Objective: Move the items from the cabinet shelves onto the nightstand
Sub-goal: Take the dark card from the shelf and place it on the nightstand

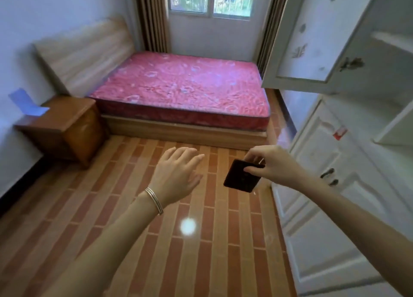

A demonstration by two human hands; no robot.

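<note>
My right hand (271,165) pinches a flat dark rectangular item (242,176) by its upper corner, holding it in the air over the floor just left of the white cabinet (330,207). My left hand (178,173), with thin bracelets on the wrist, hovers with straight fingers to the left of that item and holds nothing. The wooden nightstand (64,127) stands far left against the wall beside the bed, with a pale blue sheet (28,104) at its back edge. White cabinet shelves (395,129) show at the right edge; nothing is visible on them.
A bed with a red mattress (183,91) fills the back of the room under a window. An upper cabinet door (312,42) hangs open over the bed's right side. Brick-patterned floor (156,241) stretches between me and the nightstand.
</note>
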